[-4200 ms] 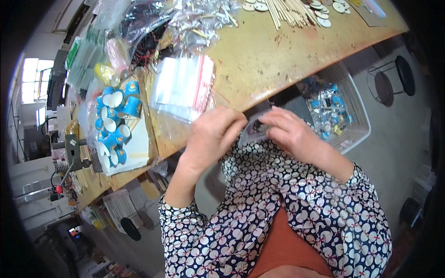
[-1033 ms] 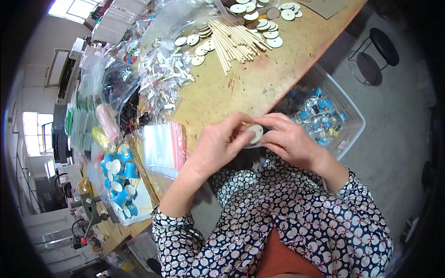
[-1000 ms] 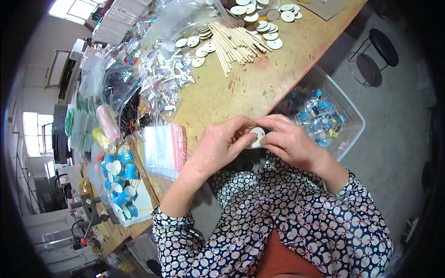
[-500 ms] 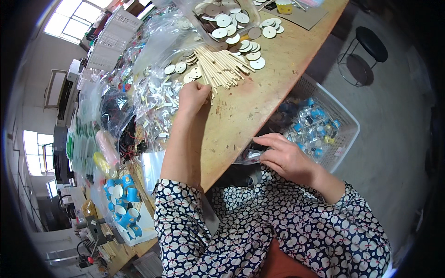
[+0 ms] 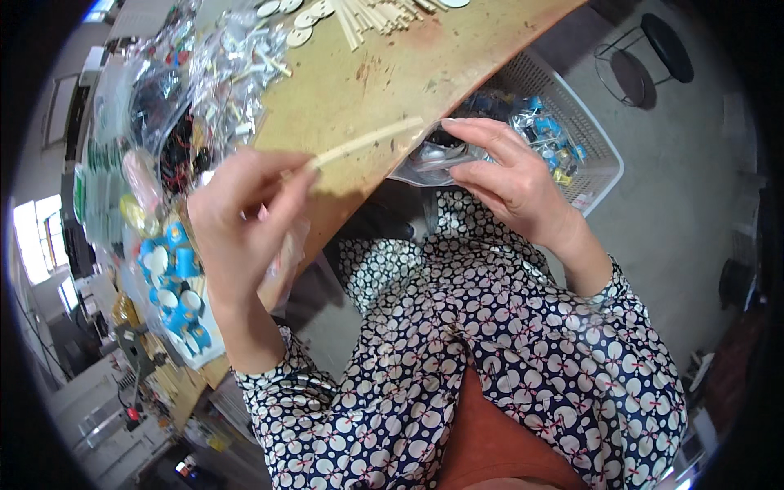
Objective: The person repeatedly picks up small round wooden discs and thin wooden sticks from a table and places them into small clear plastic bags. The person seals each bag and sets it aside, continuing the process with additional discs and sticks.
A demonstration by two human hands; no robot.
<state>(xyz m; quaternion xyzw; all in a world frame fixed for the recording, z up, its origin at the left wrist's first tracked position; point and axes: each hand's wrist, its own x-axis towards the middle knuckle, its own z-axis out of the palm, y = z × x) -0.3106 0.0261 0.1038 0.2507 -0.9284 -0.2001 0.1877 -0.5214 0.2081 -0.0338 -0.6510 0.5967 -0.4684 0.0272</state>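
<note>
My left hand is over the table's near edge, thumb and fingers pinching a pale wooden stick, somewhat blurred. Its far end points right, toward the mouth of a clear plastic bag. That bag is in my right hand, gripped at its rim beside the table edge; something dark shows inside it. A pile of similar wooden sticks lies at the top of the table, next to several pale round discs. Whether the left hand holds more than one stick is hard to tell.
A white plastic basket of bagged blue and yellow parts stands right of the table. Small clear packets cover the table's left side. Blue paper cups cluster at lower left. A black stool is on the floor.
My left hand has come back from the stick pile toward me, carrying a stick. The right hand still holds the bag. The whole view has shifted, with the table higher in the picture.
</note>
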